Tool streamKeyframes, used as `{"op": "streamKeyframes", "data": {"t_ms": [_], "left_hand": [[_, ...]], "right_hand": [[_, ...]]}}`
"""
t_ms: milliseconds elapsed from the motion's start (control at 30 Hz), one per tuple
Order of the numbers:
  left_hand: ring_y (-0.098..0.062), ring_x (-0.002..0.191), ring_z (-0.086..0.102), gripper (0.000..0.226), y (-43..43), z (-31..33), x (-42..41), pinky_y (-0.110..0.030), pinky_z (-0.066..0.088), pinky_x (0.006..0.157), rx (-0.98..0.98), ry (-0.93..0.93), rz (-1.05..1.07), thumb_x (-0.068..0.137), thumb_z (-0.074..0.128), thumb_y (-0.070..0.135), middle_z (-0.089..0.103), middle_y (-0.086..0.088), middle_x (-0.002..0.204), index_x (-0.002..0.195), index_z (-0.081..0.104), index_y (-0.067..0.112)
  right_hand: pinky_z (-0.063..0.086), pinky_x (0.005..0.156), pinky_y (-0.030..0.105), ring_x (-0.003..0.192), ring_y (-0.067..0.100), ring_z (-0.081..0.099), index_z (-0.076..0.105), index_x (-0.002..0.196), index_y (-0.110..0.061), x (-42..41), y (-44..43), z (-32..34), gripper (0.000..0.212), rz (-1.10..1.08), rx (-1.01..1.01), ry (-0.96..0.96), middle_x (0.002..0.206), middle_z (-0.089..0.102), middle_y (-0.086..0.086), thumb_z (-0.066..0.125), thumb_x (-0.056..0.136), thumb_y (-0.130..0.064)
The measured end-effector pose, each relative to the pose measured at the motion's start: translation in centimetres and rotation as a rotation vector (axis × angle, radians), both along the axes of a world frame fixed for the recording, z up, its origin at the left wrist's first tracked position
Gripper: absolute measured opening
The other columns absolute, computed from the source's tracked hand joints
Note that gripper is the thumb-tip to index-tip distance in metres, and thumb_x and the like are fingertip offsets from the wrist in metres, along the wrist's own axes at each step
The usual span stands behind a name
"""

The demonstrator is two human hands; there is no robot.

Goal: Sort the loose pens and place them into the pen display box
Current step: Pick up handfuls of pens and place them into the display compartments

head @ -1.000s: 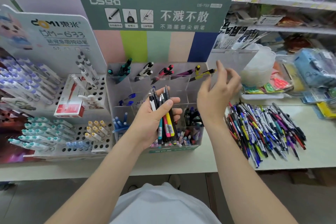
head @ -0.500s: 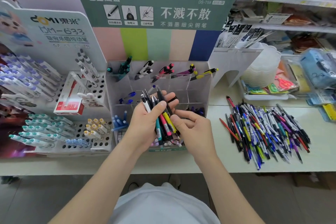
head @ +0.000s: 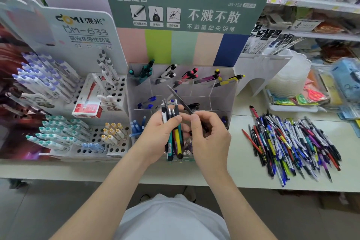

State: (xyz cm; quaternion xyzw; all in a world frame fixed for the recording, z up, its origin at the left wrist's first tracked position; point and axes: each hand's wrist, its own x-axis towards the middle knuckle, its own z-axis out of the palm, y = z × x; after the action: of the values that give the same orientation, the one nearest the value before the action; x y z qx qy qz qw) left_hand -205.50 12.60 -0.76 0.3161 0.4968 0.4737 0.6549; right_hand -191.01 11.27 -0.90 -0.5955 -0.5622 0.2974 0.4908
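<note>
A pale counter (head: 214, 173) runs across the view below stocked shelves. At its left stands a white perforated rack (head: 116, 91) holding rows of capped pens, with a red carton (head: 87, 107) leaning on it. The box (head: 222, 99), clear-walled and divided into rows of compartments, stands at centre against a green header card (head: 185, 9). Its back row holds leaning pens grouped by colour: teal, black-and-white, pink, purple and yellow. The middle row holds blue pens at left and a black one further right, and the front left compartment holds blue pens. The pile (head: 292, 142) of loose mixed pens lies on the counter to the right of the box, well apart from it. Both hands are in front of the box's lower rows, above the counter edge. The left hand (head: 155, 134) has its fingers and thumb wrapped round a bundle (head: 176, 142) of pens held upright, with teal, yellow, red and black barrels showing. The right hand (head: 211, 136), just beside it, pinches one black pen (head: 180, 100) between thumb and curled fingers. This pen slants up and to the left across the top of the bundle, its tip over the middle row.
</note>
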Motion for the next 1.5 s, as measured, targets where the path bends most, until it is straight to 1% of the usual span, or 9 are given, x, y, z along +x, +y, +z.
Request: {"op": "streamKeyframes", "data": {"t_ms": [67, 200, 300, 467, 667, 833, 1067, 1300, 1500], "left_hand": [[-0.037, 0.092, 0.068, 0.026, -0.2, 0.3, -0.3, -0.044, 0.062, 0.080, 0.011, 0.059, -0.069, 0.111, 0.054, 0.012, 0.074, -0.015, 0.101, 0.136, 0.061, 0.014], [-0.026, 0.112, 0.074, 0.045, -0.6, 0.5, -0.9, -0.045, 0.061, 0.092, -0.011, 0.027, -0.124, 0.111, 0.051, 0.009, 0.075, -0.013, 0.124, 0.148, 0.056, 0.034], [-0.028, 0.099, 0.072, 0.043, -0.8, 0.5, -1.7, -0.040, 0.060, 0.082, -0.010, 0.016, -0.164, 0.109, 0.049, 0.002, 0.075, -0.016, 0.117, 0.143, 0.059, 0.026], [-0.020, 0.076, 0.053, 0.072, -0.8, 0.6, -2.2, -0.045, 0.044, 0.074, 0.035, -0.142, -0.258, 0.104, 0.043, -0.008, 0.072, -0.012, 0.109, 0.160, 0.037, 0.037], [-0.023, 0.072, 0.048, 0.096, -0.8, 0.3, -3.0, -0.046, 0.040, 0.073, 0.017, -0.106, -0.407, 0.104, 0.044, -0.010, 0.048, -0.013, 0.079, 0.153, 0.024, 0.070], [-0.025, 0.073, 0.047, 0.104, -0.6, 0.5, -3.8, -0.045, 0.040, 0.071, -0.043, -0.138, -0.505, 0.099, 0.046, -0.011, 0.050, -0.013, 0.079, 0.154, 0.018, 0.073], [-0.030, 0.074, 0.049, 0.107, -0.5, 0.3, -4.2, -0.048, 0.046, 0.074, -0.113, -0.084, -0.610, 0.096, 0.050, -0.009, 0.053, -0.020, 0.083, 0.150, 0.018, 0.078], [-0.023, 0.068, 0.053, 0.085, -0.1, 1.1, -3.6, -0.039, 0.050, 0.065, -0.102, -0.145, -0.529, 0.103, 0.045, -0.012, 0.062, -0.010, 0.080, 0.156, 0.038, 0.054], [-0.016, 0.067, 0.046, 0.058, -0.8, 0.6, -3.7, -0.027, 0.045, 0.057, -0.146, -0.148, -0.550, 0.105, 0.045, -0.014, 0.071, -0.005, 0.098, 0.154, 0.047, 0.018]], "right_hand": [[0.060, 0.070, 0.022, 0.083, 0.007, 0.073, 0.075, 0.103, -0.022, -0.5, 0.1, 0.4, 0.007, 0.031, -0.035, 0.016, 0.088, 0.073, -0.013, 0.069, 0.103, -0.025], [0.061, 0.066, 0.031, 0.070, 0.009, 0.071, 0.076, 0.117, -0.027, -0.2, 0.7, 1.5, 0.018, 0.277, -0.157, -0.125, 0.075, 0.072, -0.008, 0.070, 0.100, -0.025], [0.057, 0.060, 0.026, 0.061, 0.010, 0.067, 0.073, 0.118, -0.032, 0.2, 0.4, 2.6, 0.026, 0.401, -0.214, -0.248, 0.065, 0.070, -0.005, 0.068, 0.096, -0.019], [0.040, 0.052, 0.022, 0.054, 0.004, 0.056, 0.056, 0.084, -0.023, -0.4, 1.0, 2.1, 0.027, 0.118, -0.248, -0.099, 0.070, 0.066, -0.007, 0.048, 0.102, -0.005], [0.060, 0.078, 0.029, 0.089, 0.008, 0.072, 0.072, 0.109, -0.034, -0.1, 1.9, 1.4, 0.016, 0.180, -0.263, 0.010, 0.092, 0.076, -0.009, 0.060, 0.104, -0.026], [0.060, 0.084, 0.044, 0.088, 0.019, 0.072, 0.080, 0.101, -0.033, -0.2, 2.7, 2.0, 0.018, 0.375, -0.353, 0.023, 0.087, 0.076, -0.004, 0.065, 0.104, -0.043], [0.062, 0.088, 0.045, 0.091, 0.019, 0.077, 0.083, 0.098, -0.028, -0.9, 2.6, 1.8, 0.013, 0.314, -0.542, 0.238, 0.092, 0.081, 0.000, 0.071, 0.102, -0.032], [0.065, 0.075, 0.045, 0.084, 0.025, 0.079, 0.083, 0.092, -0.019, -1.7, 3.4, 2.0, 0.019, 0.017, -0.562, 0.522, 0.090, 0.081, 0.006, 0.074, 0.100, -0.034], [0.044, 0.075, 0.028, 0.073, 0.009, 0.051, 0.081, 0.102, -0.016, 1.0, 6.9, 2.4, 0.026, -0.262, -0.260, 0.561, 0.078, 0.073, -0.014, 0.063, 0.107, -0.033]]}}
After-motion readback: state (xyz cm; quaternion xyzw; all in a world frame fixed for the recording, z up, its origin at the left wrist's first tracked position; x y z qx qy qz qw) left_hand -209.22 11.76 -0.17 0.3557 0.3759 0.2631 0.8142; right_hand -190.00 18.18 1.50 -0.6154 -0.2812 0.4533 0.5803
